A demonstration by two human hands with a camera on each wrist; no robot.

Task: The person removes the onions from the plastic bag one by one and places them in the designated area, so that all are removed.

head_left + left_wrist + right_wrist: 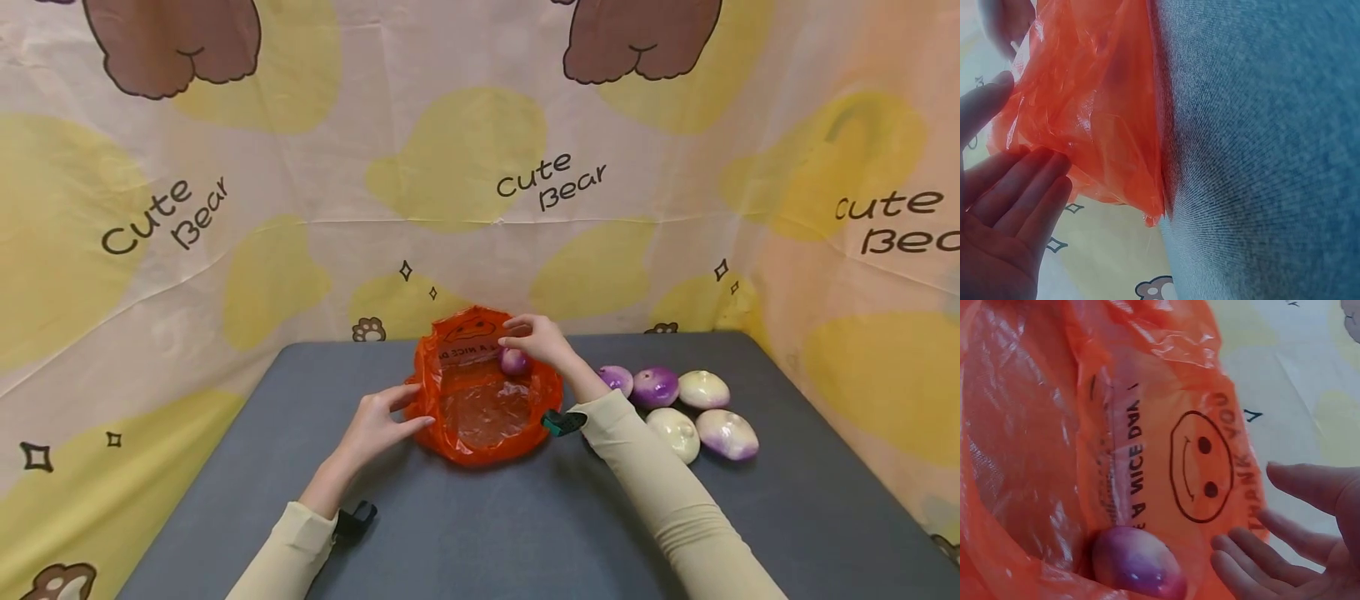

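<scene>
An orange plastic bag [468, 454] stands with its mouth spread wide, a smiley face and lettering on its back wall. Inside, near the right rear of the mouth, is a purple-and-white onion [514, 362], larger in the right wrist view as a shiny onion [1138, 565]. My right hand [540, 340] hovers just above that onion, its fingers loosely bent and apart from it in the right wrist view. On the bag's left side, my left hand [381, 425] touches the plastic with extended fingers, thumb spread away from them.
Right of the bag, partly behind my right sleeve, several onions lie grouped, among them a purple onion [656, 387] and a whitish onion [703, 389]. They rest on a grey-blue table [465, 533]. A printed cloth [450, 167] hangs behind and beside it.
</scene>
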